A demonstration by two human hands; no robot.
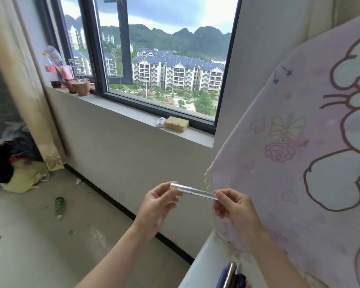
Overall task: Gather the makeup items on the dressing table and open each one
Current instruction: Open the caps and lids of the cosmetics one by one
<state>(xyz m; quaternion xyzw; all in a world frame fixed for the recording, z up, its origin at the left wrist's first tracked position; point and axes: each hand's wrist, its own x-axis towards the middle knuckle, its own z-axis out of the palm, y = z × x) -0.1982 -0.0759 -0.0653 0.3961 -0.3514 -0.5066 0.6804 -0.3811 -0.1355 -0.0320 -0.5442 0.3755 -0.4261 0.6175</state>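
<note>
**Silver tube held at both ends**

We see no writing we can read on the tube (193, 191); the red label on the bottle (51, 69) at upper left is too blurred to make out. The tube lies nearly level at lower centre of the frame, in front of the wall below the sill (133, 113). Our left hand (156, 206) pinches its left end, thumb and fingertips closed on the wider cap part. Our right hand (233, 206) pinches the narrower right end the same way. The printed cloth (299, 142) hangs at right, just behind the right hand.
</note>
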